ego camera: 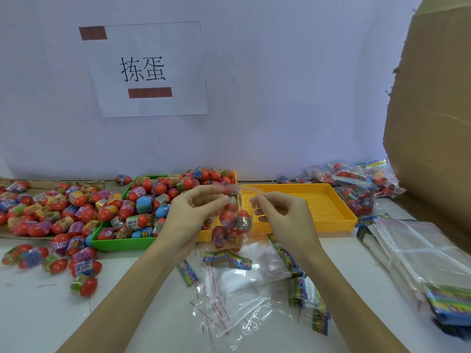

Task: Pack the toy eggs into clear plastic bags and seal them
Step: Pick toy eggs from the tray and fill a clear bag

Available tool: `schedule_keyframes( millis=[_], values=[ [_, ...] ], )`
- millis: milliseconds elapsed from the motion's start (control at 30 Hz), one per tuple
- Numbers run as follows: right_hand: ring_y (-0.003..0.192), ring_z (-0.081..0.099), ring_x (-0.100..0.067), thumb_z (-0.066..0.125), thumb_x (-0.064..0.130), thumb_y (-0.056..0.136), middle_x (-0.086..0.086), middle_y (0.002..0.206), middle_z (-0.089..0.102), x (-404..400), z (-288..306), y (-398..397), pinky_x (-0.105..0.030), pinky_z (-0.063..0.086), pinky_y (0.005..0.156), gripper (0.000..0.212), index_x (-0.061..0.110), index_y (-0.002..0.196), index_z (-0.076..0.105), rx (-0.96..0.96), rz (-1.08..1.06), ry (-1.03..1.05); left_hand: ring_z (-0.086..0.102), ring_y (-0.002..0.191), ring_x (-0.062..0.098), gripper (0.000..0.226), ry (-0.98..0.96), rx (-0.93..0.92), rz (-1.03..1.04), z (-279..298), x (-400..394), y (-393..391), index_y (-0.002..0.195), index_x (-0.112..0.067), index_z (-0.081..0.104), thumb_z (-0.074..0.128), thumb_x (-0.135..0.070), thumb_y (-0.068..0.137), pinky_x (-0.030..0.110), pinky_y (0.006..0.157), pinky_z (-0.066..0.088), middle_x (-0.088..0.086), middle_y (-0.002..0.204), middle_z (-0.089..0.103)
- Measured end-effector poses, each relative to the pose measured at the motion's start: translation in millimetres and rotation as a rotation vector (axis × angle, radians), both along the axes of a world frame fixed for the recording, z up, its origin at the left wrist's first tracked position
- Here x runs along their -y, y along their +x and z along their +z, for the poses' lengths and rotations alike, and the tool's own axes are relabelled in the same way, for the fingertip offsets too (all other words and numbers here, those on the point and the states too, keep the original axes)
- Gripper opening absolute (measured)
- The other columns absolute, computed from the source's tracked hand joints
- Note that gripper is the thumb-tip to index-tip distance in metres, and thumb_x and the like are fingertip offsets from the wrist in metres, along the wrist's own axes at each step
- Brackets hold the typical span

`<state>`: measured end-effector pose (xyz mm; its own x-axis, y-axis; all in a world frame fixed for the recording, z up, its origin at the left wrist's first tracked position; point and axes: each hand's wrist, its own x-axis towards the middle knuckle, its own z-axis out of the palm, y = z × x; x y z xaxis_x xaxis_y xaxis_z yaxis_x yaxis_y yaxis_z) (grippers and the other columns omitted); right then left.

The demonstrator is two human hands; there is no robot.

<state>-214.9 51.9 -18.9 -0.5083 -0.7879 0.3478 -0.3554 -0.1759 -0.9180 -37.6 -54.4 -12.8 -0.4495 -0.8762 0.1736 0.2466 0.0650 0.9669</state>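
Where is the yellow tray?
The yellow tray sits on the right of the head view, beside the green tray, behind the right hand.

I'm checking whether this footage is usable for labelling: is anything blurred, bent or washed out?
Head view: wide-angle bending curves the cardboard box at the right edge; loose toy eggs at far left are smeared; the filled bag between the left hand and right hand is soft; lighting even, slightly bluish.
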Motion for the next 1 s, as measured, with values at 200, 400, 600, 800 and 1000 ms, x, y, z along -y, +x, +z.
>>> schedule_keyframes(
  millis=[200,400,600,800,1000],
  values=[
    [0.086,0.073,-0.017,0.061,0.009,0.1,0.003,0.085,0.076,2,-1,2,-0.04,0.064,0.08,0.023,0.019,0.091,0.079,0.088,-0.079,0.049,0.079,0.091,0.016,0.022,0.167,-0.038,-0.089,4,-1,1,0.091,-0.013,0.087,0.086,-0.012,0.069,0.02,0.076,0.061,0.009,0.098,0.082],
    [0.103,0.063,-0.011,0.07,0.01,0.099,0.004,0.11,0.066,-3,6,7,-0.024,0.053,0.085,0.021,0.02,0.117,0.073,-0.469,-0.224,-0.318,0.078,0.089,0.014,0.022,0.103,0.043,-0.105,6,-8,-2,0.093,-0.013,0.086,0.087,-0.017,0.072,0.018,0.072,0.059,0.011,0.1,0.082],
    [0.108,0.064,-0.024,0.075,0.013,0.096,-0.005,0.112,0.07,3,-5,16,-0.043,0.056,0.089,0.022,0.014,0.118,0.08,-0.677,-0.073,-0.341,0.078,0.096,0.02,0.021,-0.107,0.188,-0.116,6,-14,-3,0.1,-0.022,0.085,0.086,-0.029,0.08,0.024,0.082,0.06,0.009,0.1,0.082],
    [0.101,0.067,-0.025,0.076,0.015,0.095,-0.005,0.106,0.073,3,-8,12,-0.045,0.058,0.084,0.022,0.011,0.116,0.081,-0.692,-0.146,-0.309,0.078,0.095,0.02,0.012,-0.263,0.267,-0.107,5,-19,-5,0.101,-0.019,0.084,0.082,-0.013,0.091,0.023,0.085,0.061,0.004,0.095,0.082],
    [0.103,0.066,-0.024,0.079,0.017,0.094,-0.006,0.108,0.07,2,-6,12,-0.039,0.059,0.085,0.028,0.012,0.121,0.077,-0.703,-0.204,-0.268,0.079,0.097,0.014,0.021,-0.283,0.285,-0.122,8,-21,-6,0.109,-0.021,0.082,0.083,-0.014,0.09,0.02,0.087,0.06,0.0,0.099,0.083]
  ],
)
